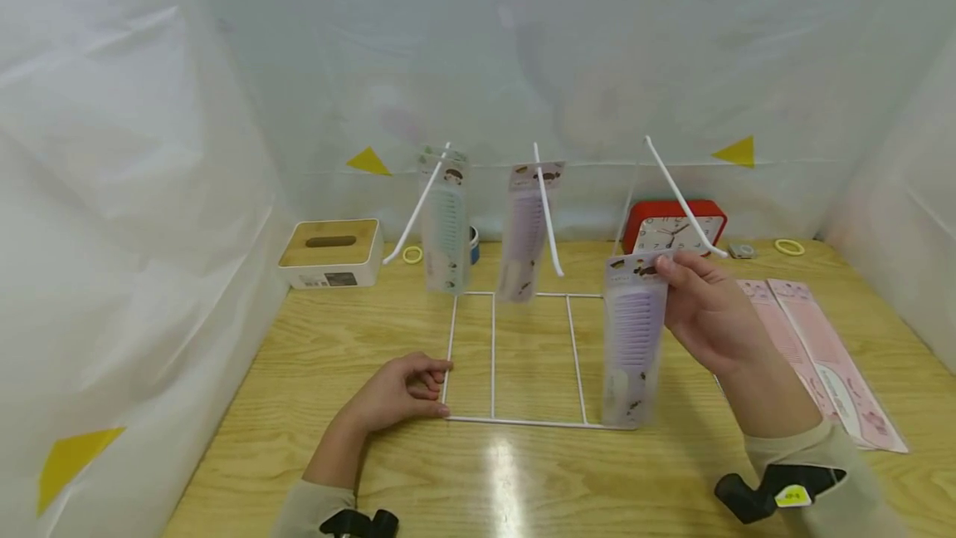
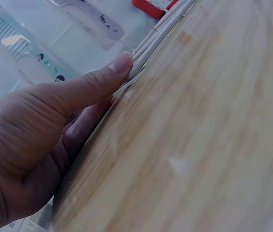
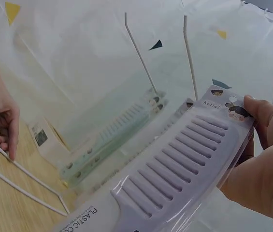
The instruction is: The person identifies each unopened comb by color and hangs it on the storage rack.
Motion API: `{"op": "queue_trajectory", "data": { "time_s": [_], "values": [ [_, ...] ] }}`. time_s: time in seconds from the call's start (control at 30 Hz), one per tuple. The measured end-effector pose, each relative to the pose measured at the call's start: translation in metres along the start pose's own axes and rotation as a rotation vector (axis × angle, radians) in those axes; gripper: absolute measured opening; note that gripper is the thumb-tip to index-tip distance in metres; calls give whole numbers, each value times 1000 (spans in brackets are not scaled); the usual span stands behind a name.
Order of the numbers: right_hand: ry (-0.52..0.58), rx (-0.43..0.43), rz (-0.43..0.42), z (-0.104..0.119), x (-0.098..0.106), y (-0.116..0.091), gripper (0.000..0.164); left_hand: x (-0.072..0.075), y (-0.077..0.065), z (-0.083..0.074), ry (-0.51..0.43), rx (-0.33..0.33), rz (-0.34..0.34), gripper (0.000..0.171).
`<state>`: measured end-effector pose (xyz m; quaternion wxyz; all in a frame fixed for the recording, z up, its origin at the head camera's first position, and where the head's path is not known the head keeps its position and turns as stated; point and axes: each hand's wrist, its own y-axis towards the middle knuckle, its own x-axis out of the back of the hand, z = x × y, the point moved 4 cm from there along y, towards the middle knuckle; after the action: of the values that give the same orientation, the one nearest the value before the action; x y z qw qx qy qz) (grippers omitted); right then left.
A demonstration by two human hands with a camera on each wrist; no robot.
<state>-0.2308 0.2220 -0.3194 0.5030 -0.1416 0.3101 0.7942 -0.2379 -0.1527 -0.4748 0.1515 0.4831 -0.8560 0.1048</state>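
Tissue box (image 1: pixel 329 256) at far left, a left hand (image 1: pixel 399 393), fingers part curled, grips the near-left base of a white wire rack (image 1: pixel 538 422). A green comb (image 1: pixel 446 222) and a purple comb (image 1: pixel 523 227) hang from two hooks; near the third, a right hand (image 1: pixel 717 318) pinches a lilac comb (image 1: pixel 633 339) pack's upper corner, thumb closed against fingers, left of pink packages (image 1: pixel 836 364).

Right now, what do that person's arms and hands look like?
The left hand and right hand wear no gloves. The left sleeve and right sleeve are beige. Each wrist has a chunky black gadget; the right one carries a yellow label.
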Motion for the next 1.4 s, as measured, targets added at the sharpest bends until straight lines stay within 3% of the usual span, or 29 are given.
{"op": "queue_trajectory", "data": {
  "time_s": [0.17,0.33,0.47,0.8,1.1,1.4],
  "values": [
    [-19,-30,76,-6,-23,1,39,0,0,0,-2,6,-1,63],
    [-41,-35,215,-12,-45,2,38,0,0,0,-2,2,3,63],
    [-76,18,262,-16,-63,5,34,1,0,1,1,1,6,63],
    [-196,125,139,-13,-85,16,30,0,0,1,2,0,1,62],
    [-244,157,129,-16,-83,22,24,-2,0,1,2,-2,-19,62],
    [-325,126,-92,-22,-71,36,21,1,0,1,1,-4,-9,62]
  ]
}}
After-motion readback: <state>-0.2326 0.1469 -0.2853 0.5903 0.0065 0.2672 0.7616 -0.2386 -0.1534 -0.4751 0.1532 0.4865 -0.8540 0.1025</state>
